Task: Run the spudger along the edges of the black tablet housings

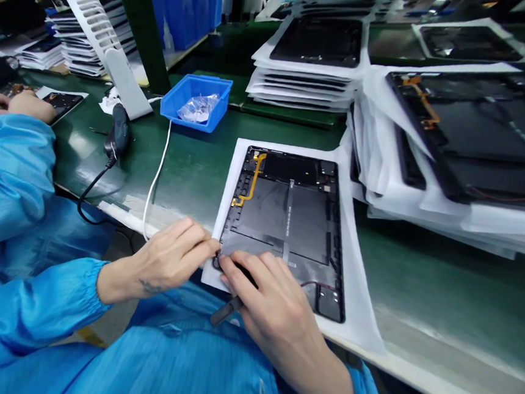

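An opened black tablet housing [265, 209] with an orange flex cable [255, 181] lies on a white sheet [359, 297] at the table's front edge. At the housing's near left corner, my left hand [170, 253] pinches something too small to make out. Close beside it, the fingertips of my right hand [273, 290] press at the same corner. A dark tool handle [226, 311] sticks out beneath my right hand, held in its curled fingers; the tool's tip is hidden.
A blue bin [194, 122] holds plastic bags. Stacked housings between white sheets [299, 90] stand behind, with a larger pile [472, 215] at right. A dark corded tool [119, 129] and white rack [134, 87] are at left, near another person's blue sleeve [12, 169].
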Demonstrator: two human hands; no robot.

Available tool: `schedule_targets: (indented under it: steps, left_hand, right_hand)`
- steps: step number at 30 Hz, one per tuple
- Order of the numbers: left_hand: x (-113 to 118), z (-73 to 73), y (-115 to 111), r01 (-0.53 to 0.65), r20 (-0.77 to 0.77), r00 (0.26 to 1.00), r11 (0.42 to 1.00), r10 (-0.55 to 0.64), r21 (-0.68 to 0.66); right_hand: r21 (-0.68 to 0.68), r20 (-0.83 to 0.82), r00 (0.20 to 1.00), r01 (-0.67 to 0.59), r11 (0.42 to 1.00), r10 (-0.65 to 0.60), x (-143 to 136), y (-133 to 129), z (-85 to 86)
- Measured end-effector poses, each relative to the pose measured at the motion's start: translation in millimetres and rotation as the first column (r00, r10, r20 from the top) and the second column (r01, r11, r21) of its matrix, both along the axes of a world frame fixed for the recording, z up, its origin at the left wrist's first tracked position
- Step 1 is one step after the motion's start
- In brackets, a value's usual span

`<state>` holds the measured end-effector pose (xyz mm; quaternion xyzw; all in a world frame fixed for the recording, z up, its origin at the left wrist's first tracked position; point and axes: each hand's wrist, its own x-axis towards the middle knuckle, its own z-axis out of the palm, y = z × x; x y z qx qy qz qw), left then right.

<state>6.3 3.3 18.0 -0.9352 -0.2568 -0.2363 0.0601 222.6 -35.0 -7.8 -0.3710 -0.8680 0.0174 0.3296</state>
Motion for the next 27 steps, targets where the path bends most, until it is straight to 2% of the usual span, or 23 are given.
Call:
schedule_targets:
  steps: [3,6,11,16,19,21,23,27]
  left_hand:
    - [-9.6,-8.7,-2.5,-0.034,0.089,0.995,0.999,0.036,-0.026]
    - [-14.9,-17.1,-6.1,-0.001,0.130,0.992,1.000,0.004,-0.021]
    - [-10.4,-14.5,-9.3,0.064,0.074,0.995,0.996,-0.068,0.060]
    - [-5.0,-8.2,-15.6,0.067,-0.137,0.990,0.973,-0.038,0.220]
    - [-3.1,-8.3,-16.2,0.065,-0.133,0.990,0.970,-0.034,0.233]
    - [-3.0,-9.3,-11.8,0.072,-0.059,0.996,0.984,-0.063,0.160]
    - [-4.0,-11.0,-4.0,0.070,0.039,0.997,0.997,-0.071,0.019]
    - [-6.1,-15.8,12.4,0.071,0.089,0.995,0.962,-0.049,-0.263]
  right_hand:
    - [-0.005,0.017,1.000,-0.012,1.000,0.013,1.1,-0.2,-0.2]
    - [0.031,0.066,0.997,-0.032,0.999,0.030,1.4,0.0,-0.7]
    - [0.033,0.060,0.998,-0.030,0.999,0.028,0.5,1.0,1.9]
    - [-0.113,-0.032,0.999,-0.004,0.994,0.001,20.9,6.1,22.6]
    - [-0.102,0.040,0.998,0.049,0.994,-0.045,34.8,8.9,37.2]
    - [-0.032,0.060,0.996,0.066,0.997,-0.064,37.5,7.7,42.0]
    - [0.024,0.046,0.996,0.076,0.997,-0.077,35.7,4.8,42.3]
    - [-0.037,0.045,0.998,0.056,0.998,-0.055,29.0,1.8,35.4]
